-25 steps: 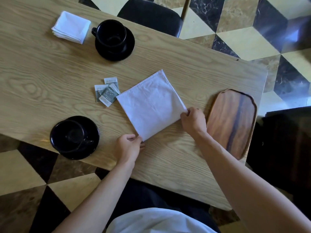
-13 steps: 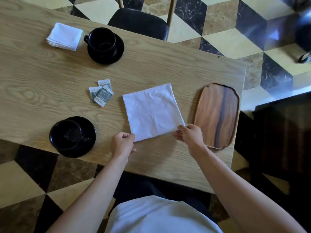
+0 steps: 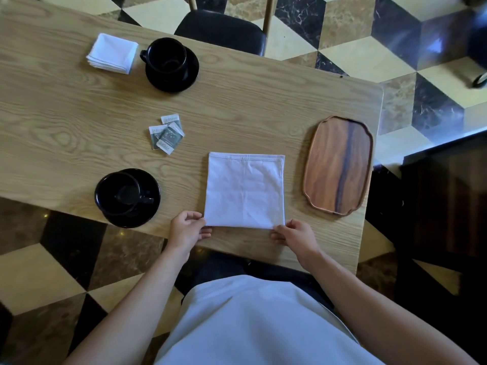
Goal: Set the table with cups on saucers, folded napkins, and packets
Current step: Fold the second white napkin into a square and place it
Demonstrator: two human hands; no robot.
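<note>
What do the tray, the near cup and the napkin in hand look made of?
Tray: wood, smooth finish, with visible grain and a dark streak. Near cup: likely glazed ceramic, black and glossy. Napkin: white cloth, judging by its stitched hem and soft creases.

Both bare arms are stretched forward, side by side. The left hand (image 3: 188, 227) is curled, with the thumb and fingers pinched together at its front. The right hand (image 3: 296, 237) is curled the same way, its fingertips (image 3: 276, 229) pinched together. The two hands are held apart and level.
</note>
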